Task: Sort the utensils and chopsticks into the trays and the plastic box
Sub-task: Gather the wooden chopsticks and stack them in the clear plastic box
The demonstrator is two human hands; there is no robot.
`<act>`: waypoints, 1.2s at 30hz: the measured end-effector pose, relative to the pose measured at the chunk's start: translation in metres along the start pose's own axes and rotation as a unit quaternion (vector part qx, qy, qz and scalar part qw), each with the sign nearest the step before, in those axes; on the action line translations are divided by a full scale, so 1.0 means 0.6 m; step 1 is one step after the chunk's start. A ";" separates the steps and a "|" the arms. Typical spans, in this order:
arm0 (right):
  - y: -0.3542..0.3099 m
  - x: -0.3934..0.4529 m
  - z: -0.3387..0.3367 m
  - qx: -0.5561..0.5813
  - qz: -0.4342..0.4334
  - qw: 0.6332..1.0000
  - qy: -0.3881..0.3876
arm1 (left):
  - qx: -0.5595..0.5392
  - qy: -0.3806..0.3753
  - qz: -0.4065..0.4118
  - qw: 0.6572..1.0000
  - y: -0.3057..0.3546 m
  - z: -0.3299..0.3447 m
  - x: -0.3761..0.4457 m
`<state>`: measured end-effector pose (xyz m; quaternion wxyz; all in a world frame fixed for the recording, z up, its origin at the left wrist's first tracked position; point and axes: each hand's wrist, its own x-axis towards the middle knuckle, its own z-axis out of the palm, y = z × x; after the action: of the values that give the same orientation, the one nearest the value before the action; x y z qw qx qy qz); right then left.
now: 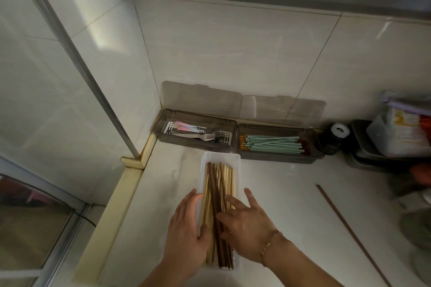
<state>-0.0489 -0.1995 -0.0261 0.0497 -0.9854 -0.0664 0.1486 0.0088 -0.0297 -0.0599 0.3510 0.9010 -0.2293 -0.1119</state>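
Both hands flat, gripping nothing: left hand (186, 223) against plastic box (235, 163) wall, right hand (245, 223) pressing wooden chopsticks (218, 184). Loose chopstick (349, 230) lies well right; two lidded trays (238, 134) behind box.

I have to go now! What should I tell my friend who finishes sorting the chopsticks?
Left hand rests open on the plastic box side. Right hand lies open, fingers pressing the wooden chopsticks inside it.
Done: forks sit in the left tray; green chopsticks fill the right tray.
Left: one long brown chopstick lies loose on the counter, right of the box.
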 end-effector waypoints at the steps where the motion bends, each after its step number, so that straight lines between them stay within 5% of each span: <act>1: 0.013 -0.013 0.000 0.011 -0.027 1.000 0.002 | 0.000 0.000 -0.001 1.000 0.000 0.000 -0.001; 5: 0.074 -0.070 -0.007 0.129 -0.053 0.983 0.120 | -0.003 -0.005 0.006 1.000 -0.002 -0.002 -0.001; 8: 0.146 -0.114 0.011 0.122 0.104 0.947 0.277 | -0.011 -0.005 -0.003 1.000 -0.001 -0.003 0.000; 12: 0.241 -0.177 0.057 0.143 0.489 0.854 0.107 | -0.028 -0.005 -0.003 1.000 0.003 -0.005 -0.001; 17: 0.264 -0.228 0.127 0.155 0.573 0.803 0.044 | -0.028 -0.005 0.001 1.000 0.004 -0.007 -0.002; 21: 0.232 -0.210 0.111 0.142 0.536 0.832 0.037 | -0.029 -0.005 0.003 1.000 0.004 -0.006 -0.002; 26: 0.152 -0.124 0.005 0.279 0.391 0.834 0.271 | -0.021 -0.008 0.005 1.000 0.008 -0.007 -0.001; 30: 0.060 -0.038 -0.058 0.293 0.220 0.854 0.369 | -0.033 -0.006 0.010 0.999 0.008 -0.011 0.001; 33: 0.017 0.011 -0.058 0.240 0.151 0.891 0.356 | -0.066 -0.005 -0.010 0.998 0.000 -0.020 -0.002; 36: 0.007 0.048 -0.044 0.187 0.133 0.937 0.264 | -0.048 -0.002 -0.034 0.998 -0.028 -0.032 -0.015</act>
<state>-0.0134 -0.2017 -0.0095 0.2283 -0.9620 0.1094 -0.1025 0.0138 -0.0030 -0.0570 0.3898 0.8900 -0.1936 -0.1363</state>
